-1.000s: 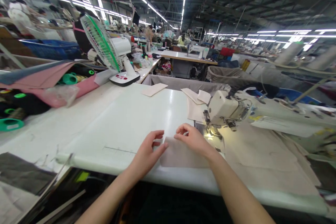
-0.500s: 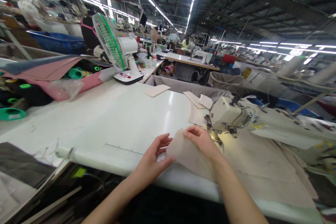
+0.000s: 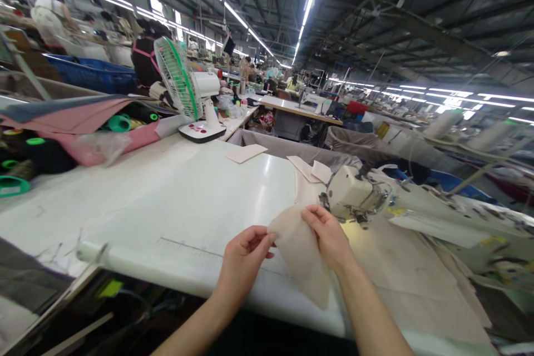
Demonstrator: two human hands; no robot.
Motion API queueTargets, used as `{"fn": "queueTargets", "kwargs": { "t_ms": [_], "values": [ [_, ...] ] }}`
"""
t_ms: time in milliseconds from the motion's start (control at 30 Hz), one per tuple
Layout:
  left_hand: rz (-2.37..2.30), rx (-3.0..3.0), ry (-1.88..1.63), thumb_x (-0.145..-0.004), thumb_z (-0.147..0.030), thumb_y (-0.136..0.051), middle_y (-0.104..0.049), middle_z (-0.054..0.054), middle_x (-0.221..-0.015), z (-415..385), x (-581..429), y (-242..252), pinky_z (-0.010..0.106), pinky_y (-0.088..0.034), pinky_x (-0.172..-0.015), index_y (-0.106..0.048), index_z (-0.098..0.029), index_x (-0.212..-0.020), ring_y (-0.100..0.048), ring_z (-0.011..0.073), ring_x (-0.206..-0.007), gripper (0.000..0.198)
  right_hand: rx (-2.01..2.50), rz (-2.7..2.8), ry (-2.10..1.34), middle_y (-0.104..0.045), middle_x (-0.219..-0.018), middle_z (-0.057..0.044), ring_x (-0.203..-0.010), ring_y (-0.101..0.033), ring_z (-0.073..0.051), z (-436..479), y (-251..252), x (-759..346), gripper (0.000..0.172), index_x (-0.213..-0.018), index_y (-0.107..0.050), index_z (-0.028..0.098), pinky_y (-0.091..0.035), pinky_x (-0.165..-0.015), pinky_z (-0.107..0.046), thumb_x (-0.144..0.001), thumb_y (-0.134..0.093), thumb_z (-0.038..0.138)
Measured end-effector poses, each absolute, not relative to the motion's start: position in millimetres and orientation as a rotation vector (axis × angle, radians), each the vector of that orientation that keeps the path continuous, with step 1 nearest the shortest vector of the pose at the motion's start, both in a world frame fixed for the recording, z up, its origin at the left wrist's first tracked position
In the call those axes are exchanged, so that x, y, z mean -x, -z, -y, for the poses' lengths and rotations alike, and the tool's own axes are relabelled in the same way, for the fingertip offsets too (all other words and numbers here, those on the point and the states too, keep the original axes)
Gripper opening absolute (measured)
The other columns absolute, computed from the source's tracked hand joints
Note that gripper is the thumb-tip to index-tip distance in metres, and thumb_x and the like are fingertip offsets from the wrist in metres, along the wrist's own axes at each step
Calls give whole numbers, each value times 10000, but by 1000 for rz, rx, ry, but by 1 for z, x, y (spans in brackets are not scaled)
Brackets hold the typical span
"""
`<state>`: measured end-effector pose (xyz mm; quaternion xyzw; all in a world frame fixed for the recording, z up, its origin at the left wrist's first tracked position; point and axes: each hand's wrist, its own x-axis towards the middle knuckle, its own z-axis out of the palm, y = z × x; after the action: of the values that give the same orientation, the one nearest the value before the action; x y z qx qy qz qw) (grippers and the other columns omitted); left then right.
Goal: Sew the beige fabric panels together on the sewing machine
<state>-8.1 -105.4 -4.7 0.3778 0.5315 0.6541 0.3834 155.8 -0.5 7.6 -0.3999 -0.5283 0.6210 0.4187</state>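
Observation:
Both my hands hold up a small beige fabric piece above the front edge of the white sewing table. My left hand pinches the piece's left edge between thumb and fingers. On the upper right corner my right hand is closed, just in front of the sewing machine head. The fabric hangs down, off the table surface.
More beige pieces and a flat one lie farther back on the table. A white and green desk fan stands at the back left, beside pink fabric and thread cones. Beige cloth covers the right side. Other workers stand far left.
The fabric piece lay flat on the table a second ago; both hands have lifted it off the surface and toward me, so it now hangs between them.

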Motion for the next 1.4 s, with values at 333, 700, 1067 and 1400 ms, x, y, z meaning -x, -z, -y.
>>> {"fn": "queueTargets", "kwargs": {
  "t_ms": [333,700,1067,1400],
  "values": [
    [-1319,-929,-1928,-733,-417,-804,-686,-13,-733,101,16,-10,257,-619,-528,-630,-193,-800,-683,162,-667,291,921,1605,-1332,-647,-746,-4,-700,-598,-168,21,-34,-162,452,-804,-634,214,-487,-626,-264,-729,-792,632],
    [-1368,-1604,-1738,-829,-223,-685,-751,-2,-848,100,11,-43,198,-543,-560,-751,-233,-843,-685,133,-687,68,643,2006,-708,-558,-1383,-66,-1308,-506,-243,42,-67,-183,255,-1066,-629,270,-386,-1106,-398,-842,-740,220],
    [-1256,-1839,-1566,-842,-239,-688,-747,-1,-804,86,-11,-69,257,-539,-728,-741,-231,-830,-680,168,-770,55,715,1880,-877,-680,-847,21,-847,-636,-156,44,-91,-192,107,-789,-668,222,-466,-803,-259,-880,-724,232],
    [-1158,-1520,-1552,-810,-388,-746,-739,58,-816,85,-25,-74,279,-562,-729,-750,-207,-711,-675,206,-781,207,768,1721,-924,-670,-820,-8,-820,-632,-180,51,-85,-193,188,-733,-617,224,-481,-784,-291,-875,-684,327]
  ]
}}
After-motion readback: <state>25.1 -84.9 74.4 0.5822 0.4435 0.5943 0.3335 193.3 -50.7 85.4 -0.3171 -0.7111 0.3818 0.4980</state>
